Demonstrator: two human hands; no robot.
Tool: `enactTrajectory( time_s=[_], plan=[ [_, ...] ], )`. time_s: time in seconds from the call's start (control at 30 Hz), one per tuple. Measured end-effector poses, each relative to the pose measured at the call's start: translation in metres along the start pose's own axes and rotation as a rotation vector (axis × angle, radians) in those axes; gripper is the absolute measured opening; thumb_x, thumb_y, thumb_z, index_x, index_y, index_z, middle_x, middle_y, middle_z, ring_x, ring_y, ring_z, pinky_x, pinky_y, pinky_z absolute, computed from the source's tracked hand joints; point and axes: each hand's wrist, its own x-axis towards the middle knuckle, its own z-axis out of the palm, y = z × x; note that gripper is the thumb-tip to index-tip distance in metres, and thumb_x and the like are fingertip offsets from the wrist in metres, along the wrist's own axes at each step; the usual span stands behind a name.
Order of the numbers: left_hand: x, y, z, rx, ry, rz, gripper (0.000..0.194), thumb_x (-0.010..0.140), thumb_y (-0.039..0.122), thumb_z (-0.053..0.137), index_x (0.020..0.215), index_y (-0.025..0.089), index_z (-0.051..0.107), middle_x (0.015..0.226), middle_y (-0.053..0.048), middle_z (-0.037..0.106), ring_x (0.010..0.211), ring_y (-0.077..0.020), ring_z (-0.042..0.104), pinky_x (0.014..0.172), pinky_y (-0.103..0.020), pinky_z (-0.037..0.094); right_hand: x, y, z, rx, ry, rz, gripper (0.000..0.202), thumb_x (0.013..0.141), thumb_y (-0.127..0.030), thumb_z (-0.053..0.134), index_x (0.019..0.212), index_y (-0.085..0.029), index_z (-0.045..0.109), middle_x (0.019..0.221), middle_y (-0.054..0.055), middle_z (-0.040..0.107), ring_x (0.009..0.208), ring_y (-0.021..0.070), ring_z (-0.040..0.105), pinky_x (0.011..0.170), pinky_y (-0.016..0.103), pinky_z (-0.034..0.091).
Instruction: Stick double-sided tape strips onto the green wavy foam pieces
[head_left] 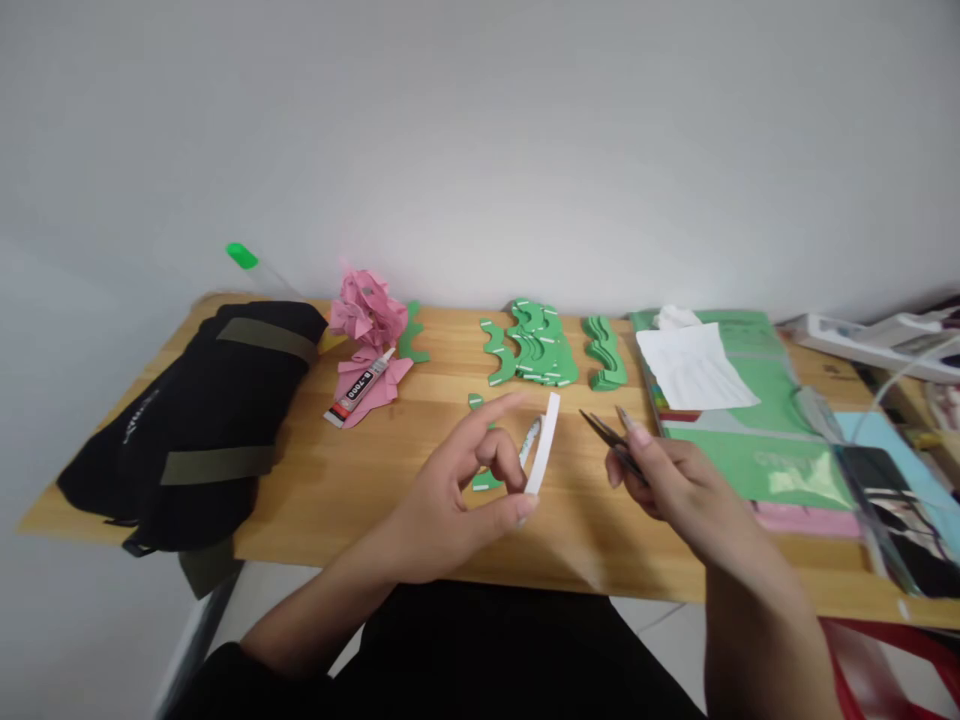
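Observation:
My left hand (457, 490) pinches a narrow roll of white tape (545, 445) between thumb and fingers, with its edge turned toward me. My right hand (675, 480) is closed around dark pointed tweezers (604, 432), their tips aimed up and left toward the tape, apart from it. Partly hidden behind my left hand lies a green scalloped piece (486, 482) with white strips on it. Beyond the hands is a pile of overlapping green cut-outs (544, 350), also bearing short white strips. To its right stands a neat stack of wavy green pieces (604, 355).
A black bag (217, 400) covers the table's left end. Near it are crumpled pink paper (367, 305), a glue tube (360, 387) and a green piece (412, 335). At right, white tissue (697, 367) lies on a green packet (780, 460), beside a phone (877, 480).

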Motion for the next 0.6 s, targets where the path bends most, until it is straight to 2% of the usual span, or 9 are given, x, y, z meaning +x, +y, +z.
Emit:
enactTrajectory(
  time_s=[0.2, 0.33, 0.4, 0.53, 0.6],
  plan=[
    [0.000, -0.002, 0.000, 0.137, -0.064, 0.077, 0.071, 0.087, 0.015, 0.066, 0.147, 0.037, 0.035, 0.079, 0.006, 0.055, 0.076, -0.0095, 0.055, 0.086, -0.029, 0.047, 0.001, -0.005, 0.007, -0.107, -0.038, -0.080, 0.068, 0.088, -0.076, 0.036, 0.056, -0.019, 0.057, 0.047, -0.004, 0.033, 0.044, 0.0094, 0.032, 0.042, 0.025, 0.026],
    [0.000, -0.002, -0.001, 0.172, -0.098, 0.092, 0.073, 0.088, 0.018, 0.066, 0.150, 0.035, 0.031, 0.078, 0.005, 0.054, 0.076, -0.0105, 0.055, 0.086, -0.029, 0.048, 0.003, -0.012, 0.005, -0.117, -0.102, -0.128, 0.067, 0.090, -0.074, 0.035, 0.055, -0.020, 0.052, 0.047, -0.005, 0.031, 0.044, 0.0095, 0.030, 0.043, 0.027, 0.025],
    [0.000, -0.003, -0.002, 0.172, -0.105, 0.084, 0.074, 0.088, 0.018, 0.066, 0.150, 0.035, 0.031, 0.078, 0.005, 0.054, 0.076, -0.0104, 0.056, 0.087, -0.028, 0.048, 0.004, -0.013, 0.005, -0.117, -0.118, -0.124, 0.064, 0.092, -0.071, 0.036, 0.055, -0.020, 0.051, 0.048, -0.005, 0.031, 0.044, 0.0092, 0.030, 0.044, 0.027, 0.026],
    [0.000, -0.005, -0.004, 0.190, -0.124, 0.079, 0.076, 0.088, 0.016, 0.066, 0.149, 0.043, 0.030, 0.079, 0.007, 0.055, 0.077, -0.0098, 0.056, 0.088, -0.027, 0.048, 0.005, -0.013, 0.005, -0.114, -0.138, -0.111, 0.063, 0.093, -0.068, 0.038, 0.053, -0.020, 0.046, 0.049, -0.005, 0.033, 0.046, 0.0089, 0.030, 0.046, 0.027, 0.026],
    [0.000, -0.006, -0.005, 0.193, -0.122, 0.080, 0.076, 0.088, 0.015, 0.065, 0.149, 0.044, 0.030, 0.080, 0.007, 0.055, 0.078, -0.0097, 0.056, 0.088, -0.027, 0.047, 0.005, -0.013, 0.005, -0.114, -0.137, -0.107, 0.062, 0.093, -0.067, 0.039, 0.053, -0.020, 0.044, 0.049, -0.005, 0.033, 0.046, 0.0089, 0.030, 0.046, 0.027, 0.026]
  ],
)
